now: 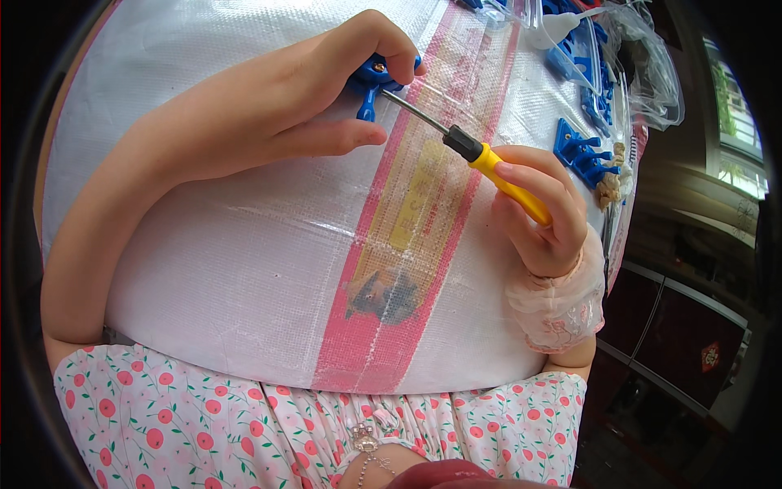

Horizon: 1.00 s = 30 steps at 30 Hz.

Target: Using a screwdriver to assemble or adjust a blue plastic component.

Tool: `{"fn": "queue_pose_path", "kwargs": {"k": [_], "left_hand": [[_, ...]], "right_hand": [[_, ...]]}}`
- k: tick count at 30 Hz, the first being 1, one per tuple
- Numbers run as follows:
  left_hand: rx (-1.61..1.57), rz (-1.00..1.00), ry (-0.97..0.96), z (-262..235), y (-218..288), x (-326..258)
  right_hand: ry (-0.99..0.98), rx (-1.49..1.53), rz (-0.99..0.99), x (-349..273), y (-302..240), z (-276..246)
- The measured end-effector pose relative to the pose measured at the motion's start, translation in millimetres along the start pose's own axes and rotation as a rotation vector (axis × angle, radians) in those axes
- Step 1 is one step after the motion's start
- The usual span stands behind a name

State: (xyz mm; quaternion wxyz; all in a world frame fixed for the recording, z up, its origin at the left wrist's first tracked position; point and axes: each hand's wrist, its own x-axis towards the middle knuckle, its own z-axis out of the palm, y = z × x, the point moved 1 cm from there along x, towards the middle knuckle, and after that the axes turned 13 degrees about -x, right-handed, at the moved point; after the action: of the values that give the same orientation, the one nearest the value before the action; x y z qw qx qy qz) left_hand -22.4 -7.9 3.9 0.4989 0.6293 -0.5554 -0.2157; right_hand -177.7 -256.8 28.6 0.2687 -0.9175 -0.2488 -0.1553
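Presently, left hand holds a small blue plastic part, fingers curled over it, above white woven sheeting. Right hand grasps a yellow-handled screwdriver, tip at the part.

Just one view here, shot from the left one of two fisheye cams on the person's head. It looked down and out over the desk, close in, with the left grip and right grip both in frame. The wearer's own flower-print clothing ran along the lower edge. The lens was super wide (straight edges bowed, corners went black), so it even caught a window and dark cabinet off right.
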Motion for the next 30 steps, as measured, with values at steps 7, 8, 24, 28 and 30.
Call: {"fn": "queue_pose_path", "kwargs": {"k": [7,8,24,28,30], "left_hand": [[-0.01,0.007,-0.032,-2.8,5.0,2.7],[0.025,0.037,-0.021,-0.5,3.2,2.9],[0.24,0.061,-0.007,0.5,2.0,3.0],[0.283,0.073,0.0,-0.4,4.2,5.0],[0.283,0.057,-0.016,-0.6,6.0,4.7]], "right_hand": [[-0.003,0.004,0.022,-1.2,-1.0,-1.0],[-0.002,0.005,0.022,-1.2,-1.1,-0.8],[-0.009,-0.005,0.022,-1.0,-0.4,-2.2],[-0.012,-0.008,0.031,-0.8,-1.0,-2.5],[-0.011,-0.005,0.03,-0.4,-1.1,-2.7]]}}
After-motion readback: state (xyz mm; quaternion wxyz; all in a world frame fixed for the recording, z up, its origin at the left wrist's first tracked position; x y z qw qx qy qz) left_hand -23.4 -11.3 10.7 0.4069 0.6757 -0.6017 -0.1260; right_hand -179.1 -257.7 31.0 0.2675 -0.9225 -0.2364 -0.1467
